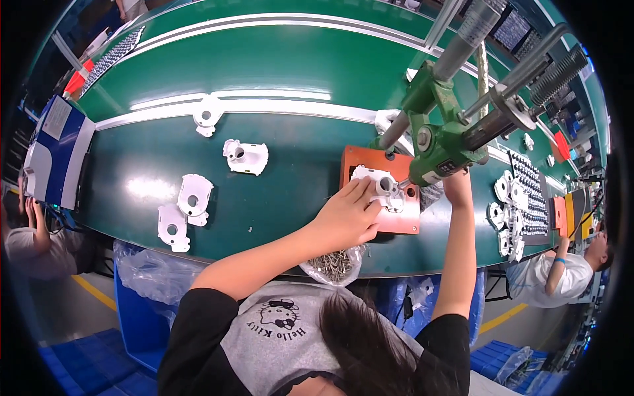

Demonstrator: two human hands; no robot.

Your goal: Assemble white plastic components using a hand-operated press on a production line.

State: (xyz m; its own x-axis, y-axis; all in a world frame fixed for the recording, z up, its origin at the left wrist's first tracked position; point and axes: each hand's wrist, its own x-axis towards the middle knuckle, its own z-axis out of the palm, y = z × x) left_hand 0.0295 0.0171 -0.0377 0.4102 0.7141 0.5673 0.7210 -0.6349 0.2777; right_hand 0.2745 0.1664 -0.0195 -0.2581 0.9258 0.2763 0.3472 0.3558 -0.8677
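A white plastic housing [378, 179] with a round collar lies on the orange base plate [396, 223] of a green hand press [439, 132]. My left hand [350, 211] holds it from the near left, fingers laid over its edge and thumb tucked at the near side. The press's head and its thin tip stand right beside the housing's collar. My right hand [457, 188] is raised at the right of the press head, which covers its fingers, so what it grips is hidden. A clear bag of small screws [333, 267] sits at the table edge below my left wrist.
More white housings [246, 158] lie on the green table to the left. At the right are stacked white parts [508, 211] and a tray of small dark pieces [528, 191]. A blue-and-white machine [59, 152] stands far left; a green conveyor belt [284, 66] runs behind. Other people sit at both sides.
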